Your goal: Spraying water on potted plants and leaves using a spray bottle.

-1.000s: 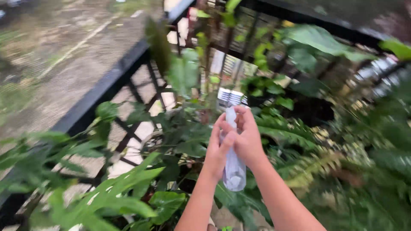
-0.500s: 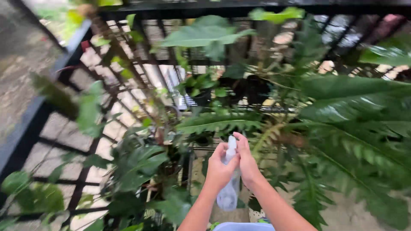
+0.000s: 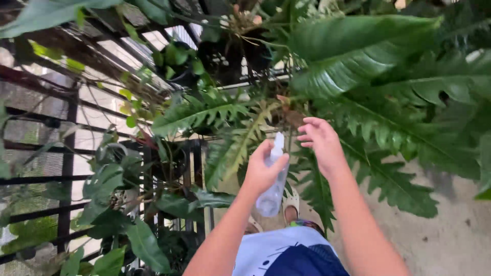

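The left hand [image 3: 262, 171] is clenched around a small clear plastic spray bottle [image 3: 272, 180], held upright in front of the body. The right hand [image 3: 321, 144], which clasped the bottle half a second ago, has let go and hangs open beside its top. Long green fern fronds [image 3: 225, 115] and a black metal railing [image 3: 66, 153] lie beyond.
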